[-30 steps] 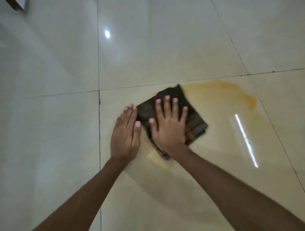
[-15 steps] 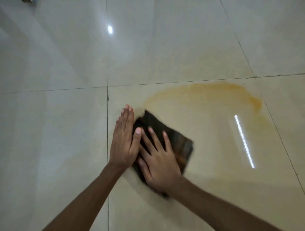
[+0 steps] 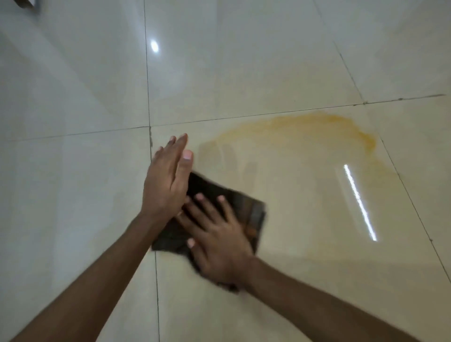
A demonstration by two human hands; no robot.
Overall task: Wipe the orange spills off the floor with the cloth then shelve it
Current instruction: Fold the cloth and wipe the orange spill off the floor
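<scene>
A dark folded cloth (image 3: 251,212) lies flat on the glossy cream floor tiles. My right hand (image 3: 217,234) presses down on it, fingers spread, palm covering its near half. My left hand (image 3: 168,180) is raised off the floor just left of the cloth, fingers straight and together, overlapping the cloth's left corner. An orange spill (image 3: 317,122) arcs across the tile beyond and to the right of the cloth, darkest at its far right end (image 3: 369,141). A thin wet film spreads between the arc and the cloth.
Tile grout lines (image 3: 148,97) cross just left of and behind the hands. A dark object's corner (image 3: 26,3) shows at the top left edge. Light reflections (image 3: 358,200) glare on the wet tile at right.
My right hand has dragged the cloth toward me, away from the orange arc. My left hand, flat on the floor before, has lifted and tilted up beside the cloth.
</scene>
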